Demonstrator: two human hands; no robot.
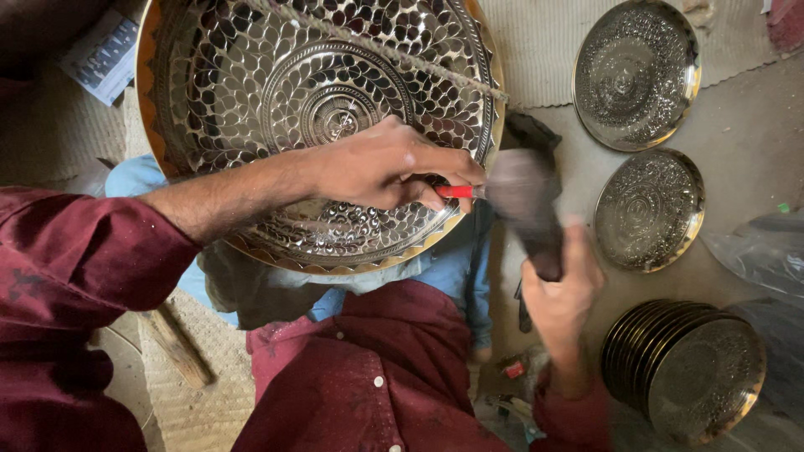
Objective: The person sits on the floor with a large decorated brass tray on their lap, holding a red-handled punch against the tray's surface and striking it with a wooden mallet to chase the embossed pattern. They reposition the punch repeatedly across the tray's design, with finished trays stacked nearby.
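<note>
A large round engraved metal tray (pixel 251 84) with a brass-coloured rim rests tilted on my lap. My left hand (pixel 385 167) lies on its lower face and grips a thin red-handled chisel (pixel 456 192) that points right, near the rim. My right hand (pixel 559 293) is closed around the dark handle of a hammer (pixel 523 197), whose head is blurred by motion just right of the chisel's end. Both my sleeves are dark red.
Two smaller engraved plates (pixel 635 74) (pixel 649 211) lie on the floor at the right. A stack of several similar plates (pixel 687 368) stands at the lower right. Clear plastic wrap (pixel 762 251) lies at the right edge, a woven mat (pixel 536 42) behind, a wooden stick (pixel 180 347) lower left.
</note>
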